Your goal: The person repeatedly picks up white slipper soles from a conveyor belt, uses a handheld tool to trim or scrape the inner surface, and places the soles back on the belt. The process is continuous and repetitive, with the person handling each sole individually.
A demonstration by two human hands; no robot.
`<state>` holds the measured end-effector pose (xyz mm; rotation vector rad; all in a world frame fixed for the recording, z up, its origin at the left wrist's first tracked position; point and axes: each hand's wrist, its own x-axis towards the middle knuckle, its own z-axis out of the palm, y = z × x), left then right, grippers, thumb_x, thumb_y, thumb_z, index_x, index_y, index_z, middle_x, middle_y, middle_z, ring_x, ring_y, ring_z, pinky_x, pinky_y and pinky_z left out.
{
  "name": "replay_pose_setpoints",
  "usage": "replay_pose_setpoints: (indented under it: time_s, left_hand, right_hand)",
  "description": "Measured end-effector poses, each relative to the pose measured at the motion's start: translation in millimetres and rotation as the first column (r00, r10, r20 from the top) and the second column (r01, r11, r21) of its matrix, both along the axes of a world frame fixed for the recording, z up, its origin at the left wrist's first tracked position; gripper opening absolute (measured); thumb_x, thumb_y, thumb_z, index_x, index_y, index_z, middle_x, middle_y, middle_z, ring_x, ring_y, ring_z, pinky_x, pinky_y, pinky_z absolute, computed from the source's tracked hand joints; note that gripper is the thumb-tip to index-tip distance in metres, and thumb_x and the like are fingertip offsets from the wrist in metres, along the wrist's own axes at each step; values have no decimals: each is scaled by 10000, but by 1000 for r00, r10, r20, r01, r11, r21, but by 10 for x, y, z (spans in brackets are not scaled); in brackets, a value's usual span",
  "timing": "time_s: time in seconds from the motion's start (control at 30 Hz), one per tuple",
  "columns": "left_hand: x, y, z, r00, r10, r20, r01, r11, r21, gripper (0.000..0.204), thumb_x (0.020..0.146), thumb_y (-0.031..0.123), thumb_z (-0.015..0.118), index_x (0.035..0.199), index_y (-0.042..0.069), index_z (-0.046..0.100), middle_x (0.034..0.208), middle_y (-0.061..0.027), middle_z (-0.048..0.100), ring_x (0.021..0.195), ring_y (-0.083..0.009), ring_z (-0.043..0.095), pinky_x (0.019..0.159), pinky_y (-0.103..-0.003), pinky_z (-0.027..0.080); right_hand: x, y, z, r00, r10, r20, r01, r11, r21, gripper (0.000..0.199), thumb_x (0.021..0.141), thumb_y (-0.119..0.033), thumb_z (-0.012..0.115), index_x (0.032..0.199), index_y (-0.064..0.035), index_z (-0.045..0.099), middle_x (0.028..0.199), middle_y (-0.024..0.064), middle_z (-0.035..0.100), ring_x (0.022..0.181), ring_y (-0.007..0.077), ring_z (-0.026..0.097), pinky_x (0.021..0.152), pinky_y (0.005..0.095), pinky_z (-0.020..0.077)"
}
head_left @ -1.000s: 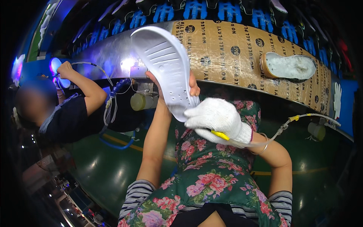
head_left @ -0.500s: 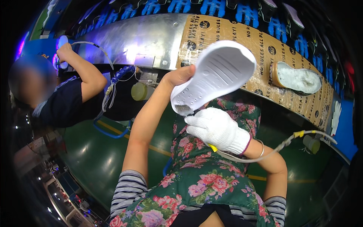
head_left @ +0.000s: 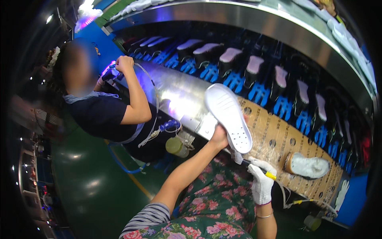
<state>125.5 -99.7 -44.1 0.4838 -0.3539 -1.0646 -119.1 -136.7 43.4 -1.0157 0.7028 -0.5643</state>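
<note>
A worker's bare left hand (head_left: 220, 136) gripped a white rubber-soled shoe (head_left: 229, 116) by its lower end and held it up, sole toward the camera, over the near edge of a brown perforated cardboard-covered conveyor surface (head_left: 278, 139). The shoe's toe pointed up and to the left, and its patterned tread was in full view. The right hand (head_left: 260, 180), in a white knitted glove, was closed around a thin dark tool with a yellow band (head_left: 263, 171); the tool's tip reached toward the heel end of the shoe, though whether it touched the sole could not be made out. A pale cable (head_left: 290, 201) trailed from the tool toward the right. Both forearms rose from a lap covered in green floral fabric (head_left: 215, 199), with striped sleeves at the elbows.

Farther right on the same brown surface lay a second white shoe (head_left: 307, 165), well apart from the held one. Behind the belt, a curved row of blue shoe holders (head_left: 258, 89) carried dark shoes with pale soles turned upward. To the left, a co-worker in a dark short-sleeved top (head_left: 101, 115) stood beside a shiny metal panel (head_left: 175, 91), one hand (head_left: 124, 63) raised and clasping a small tool lit by violet light.
</note>
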Motion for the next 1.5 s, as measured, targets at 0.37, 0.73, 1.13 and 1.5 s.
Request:
replay_pose_setpoints:
  time_s: [0.37, 0.73, 1.13, 1.5]
  left_hand:
    - [-715, 1357, 222, 866, -279, -415, 314, 949, 19, 773, 1023, 496, 436, 1644, 60, 288, 1607, -277, 406, 1379, -587, 467, 1103, -730, 413]
    - [-1364, 992, 365, 811, -166, -561, 140, 986, -90, 1059, 881, 880, 475, 1613, 126, 349, 1571, -180, 486, 1394, -378, 536, 1145, -567, 463]
    - [-1568, 1219, -180, 898, -77, -433, 169, 970, 177, 993, 878, 784, 602, 1615, 166, 353, 1580, -130, 479, 1441, -333, 489, 1222, -510, 385]
    - [-1376, 1027, -151, 880, -25, -474, -17, 996, -85, 972, 943, 805, 471, 1658, 176, 277, 1612, -147, 442, 1444, -354, 475, 1219, -551, 363]
  right_hand:
    - [118, 159, -124, 999, -3, 41, 1, 998, 56, 204, 860, 63, 745, 1062, 47, 775, 1089, 131, 775, 963, 177, 716, 835, 281, 577]
    - [100, -158, 612, 997, 74, 20, -14, 433, -901, 254, 742, -8, 833, 989, -53, 800, 1027, 145, 793, 898, 287, 753, 798, 375, 591]
    - [229, 10, 556, 988, 155, 14, -5, 118, -993, 336, 749, -71, 794, 1085, -91, 790, 1080, 131, 781, 916, 298, 758, 756, 398, 596]
    - [209, 161, 249, 977, 177, 120, 65, 292, -954, 290, 759, -53, 814, 1046, -79, 786, 1097, 133, 779, 931, 311, 752, 799, 409, 592]
